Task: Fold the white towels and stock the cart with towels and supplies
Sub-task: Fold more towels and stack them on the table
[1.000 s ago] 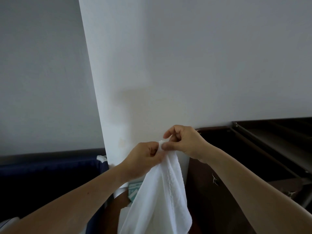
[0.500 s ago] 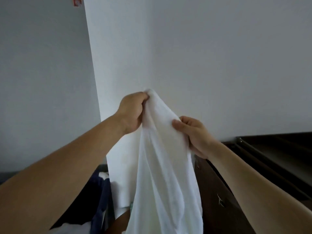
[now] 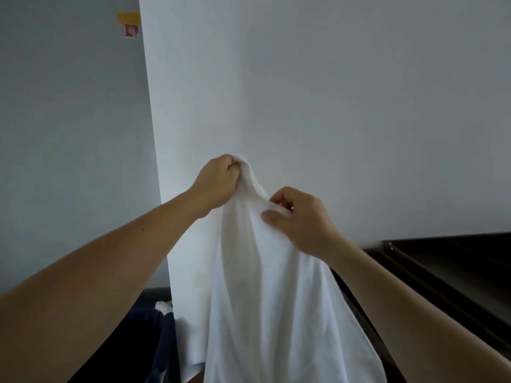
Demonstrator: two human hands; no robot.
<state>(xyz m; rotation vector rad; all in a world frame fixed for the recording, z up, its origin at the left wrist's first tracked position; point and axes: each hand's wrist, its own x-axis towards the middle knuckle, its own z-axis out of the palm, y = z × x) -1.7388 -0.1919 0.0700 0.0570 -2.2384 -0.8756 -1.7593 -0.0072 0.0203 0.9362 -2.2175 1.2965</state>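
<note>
Towel: the white towel (image 3: pixel 262 299) is held up in the air in front of the white wall (image 3: pixel 345 106); it hangs down long and loose with soft folds; its bottom goes out of the picture.
Left hand: the left hand (image 3: pixel 218 183) is the higher one; its fingers are curled tight round the top corner of the towel.
Right hand: the right hand (image 3: pixel 304 221) is lower and close by; its thumb and fingers pinch the towel's top edge.
Right side: a dark brown shelf (image 3: pixel 448 272) stands low by the wall.
Left side: a dark blue bag (image 3: pixel 163 344) sits low down; a bit of white cloth shows at its top.
High up: a small red and yellow sticker (image 3: pixel 130 26).
</note>
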